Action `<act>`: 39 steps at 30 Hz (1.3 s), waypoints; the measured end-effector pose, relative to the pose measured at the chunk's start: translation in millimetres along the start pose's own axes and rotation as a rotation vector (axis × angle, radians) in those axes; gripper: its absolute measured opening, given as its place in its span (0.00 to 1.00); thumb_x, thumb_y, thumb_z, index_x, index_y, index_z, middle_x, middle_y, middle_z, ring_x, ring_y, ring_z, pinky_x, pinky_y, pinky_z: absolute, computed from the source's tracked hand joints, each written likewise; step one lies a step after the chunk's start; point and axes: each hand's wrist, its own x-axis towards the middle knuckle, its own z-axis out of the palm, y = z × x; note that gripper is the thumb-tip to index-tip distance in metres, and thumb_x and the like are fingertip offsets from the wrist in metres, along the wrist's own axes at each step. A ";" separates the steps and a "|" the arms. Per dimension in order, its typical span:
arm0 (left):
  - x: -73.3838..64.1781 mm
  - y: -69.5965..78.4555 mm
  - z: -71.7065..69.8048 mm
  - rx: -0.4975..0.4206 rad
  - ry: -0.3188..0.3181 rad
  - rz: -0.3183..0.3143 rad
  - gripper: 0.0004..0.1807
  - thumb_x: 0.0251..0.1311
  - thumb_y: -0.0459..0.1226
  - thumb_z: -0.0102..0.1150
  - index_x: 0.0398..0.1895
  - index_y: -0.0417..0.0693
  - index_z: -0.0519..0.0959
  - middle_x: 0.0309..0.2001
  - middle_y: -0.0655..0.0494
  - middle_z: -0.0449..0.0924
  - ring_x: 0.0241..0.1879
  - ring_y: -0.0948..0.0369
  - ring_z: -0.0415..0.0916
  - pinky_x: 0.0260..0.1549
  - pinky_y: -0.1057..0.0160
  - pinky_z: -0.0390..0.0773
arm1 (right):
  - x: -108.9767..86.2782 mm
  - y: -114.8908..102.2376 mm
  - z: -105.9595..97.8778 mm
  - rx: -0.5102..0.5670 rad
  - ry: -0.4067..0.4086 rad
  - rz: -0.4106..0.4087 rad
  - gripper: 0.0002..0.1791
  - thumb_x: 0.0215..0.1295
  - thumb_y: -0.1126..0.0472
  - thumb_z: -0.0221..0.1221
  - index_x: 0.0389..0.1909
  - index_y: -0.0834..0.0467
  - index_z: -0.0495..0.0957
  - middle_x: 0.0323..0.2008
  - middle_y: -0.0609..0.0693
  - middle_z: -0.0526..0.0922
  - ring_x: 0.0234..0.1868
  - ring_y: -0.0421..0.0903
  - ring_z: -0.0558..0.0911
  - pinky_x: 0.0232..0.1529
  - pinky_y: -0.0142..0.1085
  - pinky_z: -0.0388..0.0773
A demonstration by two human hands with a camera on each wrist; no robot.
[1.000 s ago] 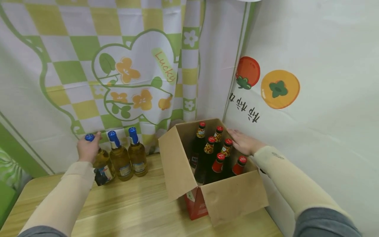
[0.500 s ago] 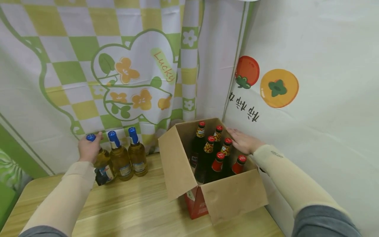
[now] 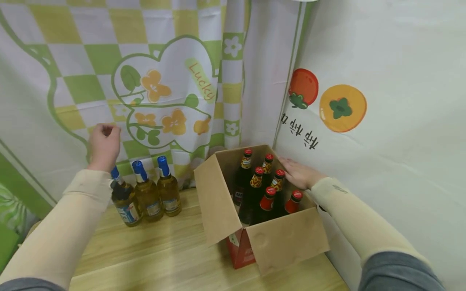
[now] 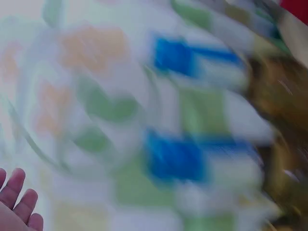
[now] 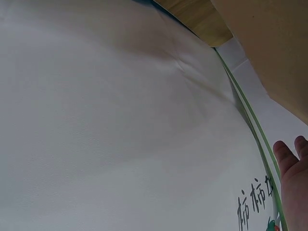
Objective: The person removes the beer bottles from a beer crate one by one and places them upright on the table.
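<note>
My left hand [image 3: 104,147] is raised above the leftmost blue-capped bottle [image 3: 128,211], holding nothing, its fingers loosely bent. The sleeve partly covers that bottle's neck. Beside it stand the middle bottle [image 3: 148,198] and the right bottle [image 3: 169,194], both upright with amber contents; their blue tops are blurred in the left wrist view. My right hand [image 3: 300,173] rests with extended fingers against the far right side of an open cardboard box [image 3: 218,198]. Inside the box, several dark bottles [image 3: 267,200] with red caps stand upright.
The box and bottles share a wooden table [image 3: 156,250]. A checkered curtain [image 3: 91,89] hangs behind the blue-capped bottles, and a white wall covering [image 3: 400,121] with printed fruit runs along the right. Box flaps [image 3: 287,240] stick out toward the front and left.
My left hand has let go of the leftmost bottle's blue top and risen above it. The bottle stays standing in the row. My right hand has kept its place at the box.
</note>
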 end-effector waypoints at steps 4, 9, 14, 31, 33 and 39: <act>-18.3 50.9 36.8 -0.056 -0.140 0.147 0.16 0.76 0.40 0.50 0.56 0.36 0.73 0.47 0.53 0.73 0.43 0.63 0.69 0.46 0.64 0.71 | -3.7 3.8 0.6 0.001 -0.005 0.014 0.32 0.80 0.61 0.39 0.77 0.76 0.48 0.77 0.73 0.52 0.77 0.70 0.53 0.75 0.57 0.50; -65.2 84.3 103.1 -0.033 -0.426 0.303 0.16 0.74 0.35 0.54 0.56 0.31 0.72 0.51 0.41 0.77 0.51 0.51 0.75 0.53 0.55 0.75 | -6.7 8.7 3.3 0.000 0.005 0.009 0.32 0.80 0.61 0.40 0.77 0.75 0.49 0.77 0.73 0.52 0.76 0.70 0.54 0.75 0.57 0.50; -137.6 110.7 169.0 -0.051 -0.764 0.390 0.16 0.72 0.37 0.59 0.55 0.35 0.74 0.52 0.41 0.80 0.54 0.48 0.79 0.57 0.53 0.77 | -10.5 10.5 7.2 0.004 0.006 0.021 0.32 0.80 0.62 0.40 0.77 0.76 0.49 0.77 0.73 0.52 0.76 0.71 0.54 0.75 0.58 0.51; -233.6 78.4 258.1 0.088 -1.182 0.080 0.31 0.64 0.39 0.70 0.65 0.34 0.70 0.52 0.47 0.80 0.54 0.54 0.77 0.57 0.56 0.75 | -6.6 -3.1 1.8 0.005 -0.003 0.037 0.33 0.81 0.60 0.42 0.78 0.73 0.50 0.77 0.71 0.55 0.77 0.68 0.56 0.75 0.57 0.52; -232.3 74.4 264.1 0.105 -1.200 0.108 0.29 0.63 0.37 0.71 0.63 0.35 0.72 0.50 0.48 0.81 0.53 0.54 0.77 0.56 0.57 0.75 | -6.1 -3.8 0.1 -0.007 -0.006 0.032 0.33 0.81 0.59 0.42 0.78 0.72 0.49 0.77 0.70 0.55 0.77 0.67 0.56 0.75 0.57 0.52; -224.4 70.6 268.1 0.159 -1.267 0.244 0.14 0.64 0.36 0.70 0.49 0.38 0.85 0.44 0.53 0.86 0.44 0.61 0.79 0.50 0.62 0.76 | -1.1 -2.9 -1.1 -0.013 0.015 0.011 0.34 0.80 0.58 0.42 0.78 0.72 0.49 0.77 0.70 0.54 0.77 0.67 0.56 0.75 0.56 0.51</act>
